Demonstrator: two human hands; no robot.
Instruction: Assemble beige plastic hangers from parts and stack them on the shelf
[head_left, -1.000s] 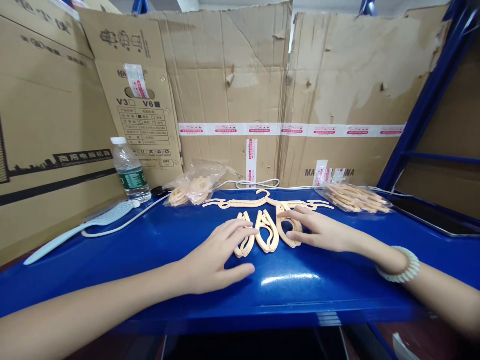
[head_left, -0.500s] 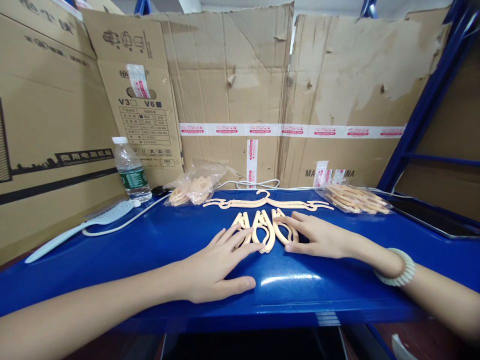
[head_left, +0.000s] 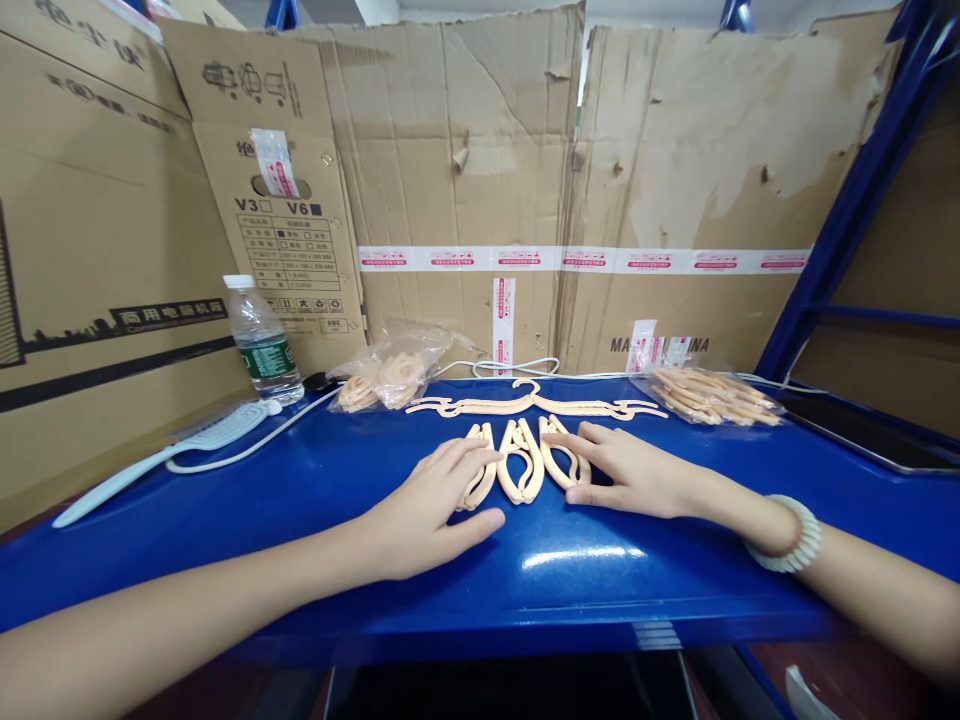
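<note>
Three folded peach-coloured plastic hangers lie side by side on the blue table (head_left: pixel 420 625). My left hand (head_left: pixel 439 505) rests with fingers stretched over the left folded hanger (head_left: pixel 478 488), hiding part of it. Between my hands is the middle folded hanger (head_left: pixel 520 465), which neither hand covers. On the right folded hanger (head_left: pixel 559 462), the fingers of my right hand (head_left: pixel 637 470) lie apart, thumb near its lower end. Behind this row, an unfolded hanger (head_left: pixel 534 402) lies flat with its hook pointing away from me.
Clear bags of folded hangers (head_left: pixel 397 380) and of long hanger-like pieces (head_left: pixel 712 395) lie at the back. To the left are a water bottle (head_left: pixel 262 340) and a pale blue hairbrush (head_left: pixel 172 455). A dark tablet-like device (head_left: pixel 877 430) lies right. Cardboard (head_left: pixel 465 180) walls the back.
My left hand has drawn its fingers back from the middle hanger, and its thumb has moved up. The middle and right folded hangers have shifted slightly left; my right hand stays over the right one.
</note>
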